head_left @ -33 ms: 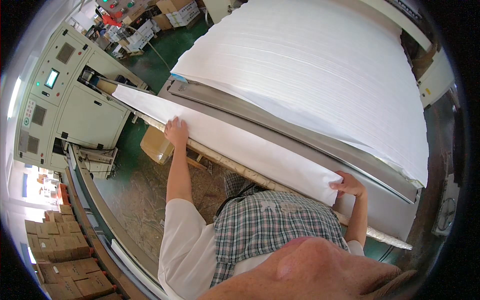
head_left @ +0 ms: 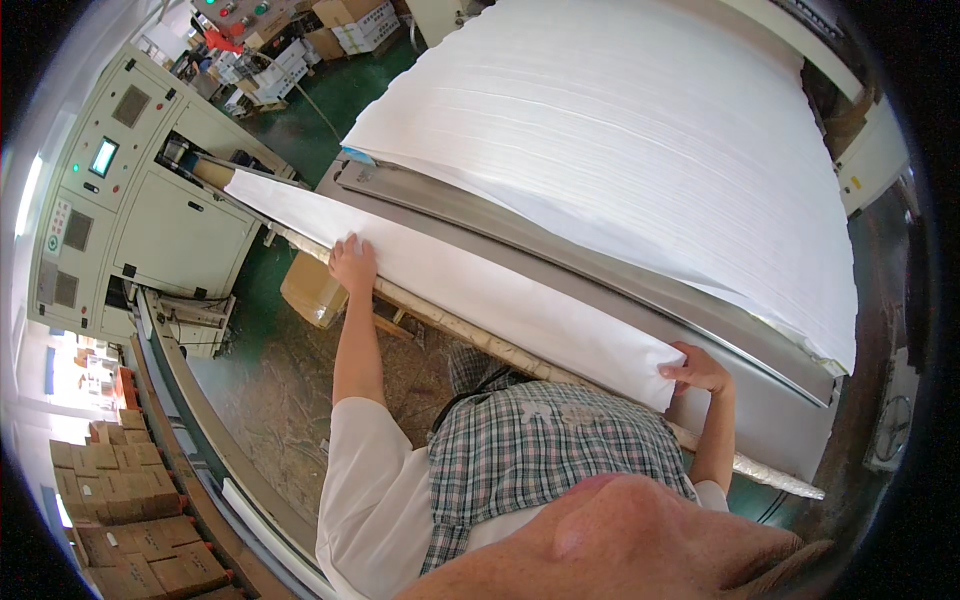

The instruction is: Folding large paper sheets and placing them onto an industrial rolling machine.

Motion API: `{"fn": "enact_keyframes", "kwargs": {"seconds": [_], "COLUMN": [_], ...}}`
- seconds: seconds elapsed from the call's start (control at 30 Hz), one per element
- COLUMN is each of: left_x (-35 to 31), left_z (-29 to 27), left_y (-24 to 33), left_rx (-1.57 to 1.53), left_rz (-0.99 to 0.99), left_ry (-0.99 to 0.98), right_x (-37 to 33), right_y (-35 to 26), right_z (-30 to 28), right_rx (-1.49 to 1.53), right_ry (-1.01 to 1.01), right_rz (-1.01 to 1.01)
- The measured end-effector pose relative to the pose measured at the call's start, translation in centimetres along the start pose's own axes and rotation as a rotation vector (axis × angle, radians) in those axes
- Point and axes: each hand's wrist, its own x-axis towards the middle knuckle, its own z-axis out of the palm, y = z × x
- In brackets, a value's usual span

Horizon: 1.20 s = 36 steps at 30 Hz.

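The left hand lies flat on the long white paper stack in the middle of the frame. The right hand grips its end, lower right. Nothing has moved, so the stack sits by the grey metal bar.

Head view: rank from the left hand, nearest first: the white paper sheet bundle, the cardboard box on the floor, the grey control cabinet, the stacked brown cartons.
1. white paper sheet bundle: the left hand rests on its edge.
2. cardboard box: just below the hand, on the floor.
3. grey control cabinet: farther left.
4. stacked brown cartons: far lower left.
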Motion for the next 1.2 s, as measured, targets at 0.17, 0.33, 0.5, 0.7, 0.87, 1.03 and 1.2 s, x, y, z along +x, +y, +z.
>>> {"fn": "enact_keyframes", "kwargs": {"seconds": [0.17, 0.33, 0.5, 0.7, 0.87, 1.03, 1.2], "left_x": [-0.02, -0.02, 0.00, -0.03, 0.04, -0.02, -0.03], "left_z": [-0.09, -0.20, -0.24, -0.28, -0.01, -0.09, -0.01], "left_y": [-0.15, 0.06, -0.07, 0.14, -0.14, -0.01, -0.11], "left_rx": [0.005, 0.002, -0.011, -0.028, -0.012, -0.009, -0.022], "left_rz": [-0.015, -0.016, -0.032, -0.023, -0.019, -0.022, -0.026], "left_ry": [0.004, -0.007, -0.023, -0.008, 0.002, -0.001, 0.016], "right_x": [-0.10, 0.01, 0.09, 0.10, 0.06, 0.23, 0.13], "right_y": [-0.26, -0.16, -0.05, 0.05, 0.01, 0.31, 0.14], "right_z": [0.01, -0.02, 0.02, -0.04, 0.01, -0.18, 0.04], "right_rx": [-0.002, -0.005, -0.010, 0.006, 0.016, -0.027, -0.015], "right_ry": [-0.002, -0.006, -0.016, -0.025, -0.031, -0.044, -0.021], "right_rz": [-0.008, -0.008, -0.018, -0.028, -0.015, 0.009, -0.011]}}
